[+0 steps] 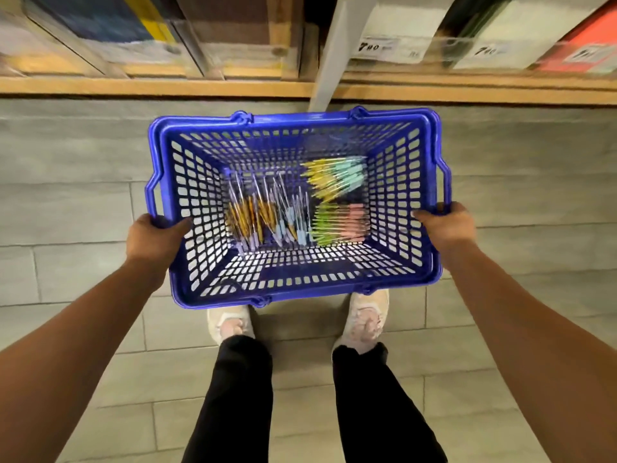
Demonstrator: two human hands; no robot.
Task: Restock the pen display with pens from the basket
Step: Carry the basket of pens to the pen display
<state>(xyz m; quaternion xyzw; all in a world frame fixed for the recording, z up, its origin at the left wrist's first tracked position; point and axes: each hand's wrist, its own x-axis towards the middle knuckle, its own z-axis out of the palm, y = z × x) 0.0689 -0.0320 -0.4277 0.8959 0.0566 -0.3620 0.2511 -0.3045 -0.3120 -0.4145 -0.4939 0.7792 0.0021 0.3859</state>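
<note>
Forearms: two bare forearms (76, 335) reach in from the lower corners, one ending in each grip.
Legs: black trousers (243, 396) and pale shoes (365, 320) stand between the two grips and nearer the person than both. The toes lie just at the basket's near rim.
Left grip: the left grip (155, 237) is clamped on the left side rim of the basket, close to its nearer corner. The thumb lies over the rim onto the inner wall, and the fingers are hidden outside.
Right grip: the right grip (445, 228) is clamped on the opposite side rim, thumb over the top edge, just nearer the person than the folded-down side handle (445, 182).
Basket: a blue plastic shopping basket (300, 117) with lattice walls is held between the two grips, its open top facing the camera. Whether it touches the floor cannot be told.
Pens: loose pens lie on the basket's bottom, between the grips and slightly beyond them. An orange-brown cluster (250, 215) lies closest to the left grip, with pale blue and lilac ones (290, 222) beside it. A green-and-pink bundle (340, 222) lies closer to the right grip, and a yellow-and-mint bundle (337, 177) beyond that. Blur hides finer detail.
Floor: grey rectangular floor tiles (83, 195) spread outside both grips.
Shelf: a wooden shelf edge (150, 86) runs well beyond both grips, carrying blurred boxes. White price labels (374, 46) sit beyond the right grip, and a white upright post (329, 51) crosses the shelf beyond the basket.
</note>
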